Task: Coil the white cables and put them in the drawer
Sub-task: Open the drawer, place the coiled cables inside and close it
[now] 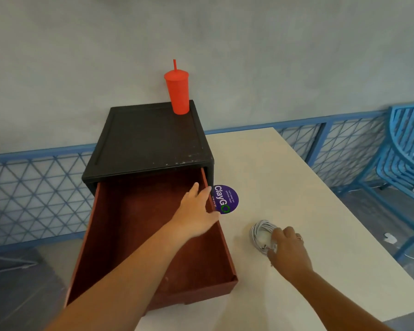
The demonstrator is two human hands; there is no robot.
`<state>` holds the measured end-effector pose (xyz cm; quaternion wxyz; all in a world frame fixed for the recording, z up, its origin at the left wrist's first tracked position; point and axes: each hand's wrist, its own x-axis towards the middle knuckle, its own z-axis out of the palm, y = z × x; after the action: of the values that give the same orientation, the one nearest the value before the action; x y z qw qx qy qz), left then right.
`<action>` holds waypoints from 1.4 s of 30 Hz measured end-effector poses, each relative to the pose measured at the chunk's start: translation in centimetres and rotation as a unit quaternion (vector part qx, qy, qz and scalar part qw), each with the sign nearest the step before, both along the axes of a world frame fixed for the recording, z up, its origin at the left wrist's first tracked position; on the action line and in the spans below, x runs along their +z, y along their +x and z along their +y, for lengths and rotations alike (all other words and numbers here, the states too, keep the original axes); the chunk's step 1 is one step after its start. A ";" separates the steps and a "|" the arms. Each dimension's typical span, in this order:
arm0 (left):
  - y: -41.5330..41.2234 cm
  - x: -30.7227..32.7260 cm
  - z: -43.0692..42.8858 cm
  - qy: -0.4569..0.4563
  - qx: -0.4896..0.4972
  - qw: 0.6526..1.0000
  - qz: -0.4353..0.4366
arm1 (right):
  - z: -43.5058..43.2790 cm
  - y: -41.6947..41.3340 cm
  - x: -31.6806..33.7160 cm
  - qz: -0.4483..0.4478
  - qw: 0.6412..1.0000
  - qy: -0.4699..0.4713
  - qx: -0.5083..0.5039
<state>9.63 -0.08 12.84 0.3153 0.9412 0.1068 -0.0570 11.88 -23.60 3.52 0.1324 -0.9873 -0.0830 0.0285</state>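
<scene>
The cables (261, 232) lie coiled in a white bundle on the surface (296, 177), just right of the open drawer (139, 225), which looks empty as far as it shows. The right hand (288, 249) is on the bundle, fingers (276, 235) curled over its near side; whether they have closed on it or only rest there cannot be told. The left hand (196, 211) reaches across the drawer with fingers spread and empty, thumb against the right wall. Coiling seems done, so the step in hand is picking up. The next move calls for a firm pinch around all loops so none spring loose, a lift over the drawer wall, and a release inside.
</scene>
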 end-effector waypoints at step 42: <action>-5.8 2.4 5.8 -0.478 0.249 0.838 -0.084 | 11.5 0.2 12.3 0.437 0.689 0.573 0.078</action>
<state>3.86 5.75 15.22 0.7374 0.6161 0.2705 0.0589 12.12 -12.06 15.82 0.6909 -0.5856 -0.0923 0.4138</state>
